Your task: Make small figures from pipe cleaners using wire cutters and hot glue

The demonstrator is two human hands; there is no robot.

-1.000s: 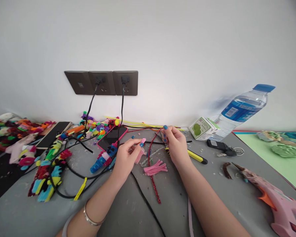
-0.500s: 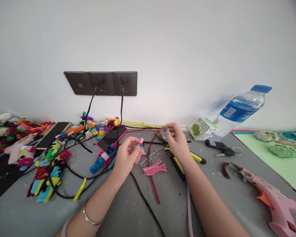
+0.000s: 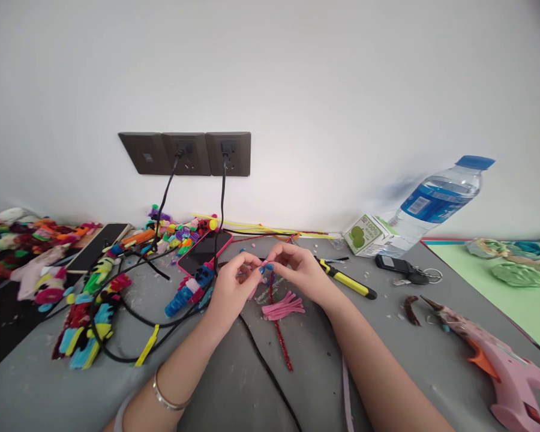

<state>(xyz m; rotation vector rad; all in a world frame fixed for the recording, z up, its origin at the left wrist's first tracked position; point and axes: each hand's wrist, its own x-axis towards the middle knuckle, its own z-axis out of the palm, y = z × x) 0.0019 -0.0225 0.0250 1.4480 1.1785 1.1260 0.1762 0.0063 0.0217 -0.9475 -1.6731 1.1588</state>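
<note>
My left hand (image 3: 234,288) is closed in a pinch on a small pink fuzzy piece, mostly hidden behind the fingers. Against those fingertips, my right hand (image 3: 299,273) pinches the same piece with thumb and forefinger. Just below the hands lies a bundle of short pink pipe cleaner pieces (image 3: 282,307) on the grey table. A red tinsel pipe cleaner (image 3: 282,348) runs under that bundle and up behind the fingers. Pliers with a yellow and black handle (image 3: 348,282) lie partly hidden behind my right hand.
Black cables (image 3: 270,372) cross the table. Colourful pipe cleaner figures (image 3: 90,318) and a pink-edged phone (image 3: 204,252) lie to the left. Rightward are a juice carton (image 3: 364,235), a water bottle (image 3: 441,201), keys (image 3: 416,276) and a pink glue gun (image 3: 508,372).
My right hand has left the pliers and red pipe cleaner and moved left and down to meet my left hand at the pink piece. The left hand has barely moved.
</note>
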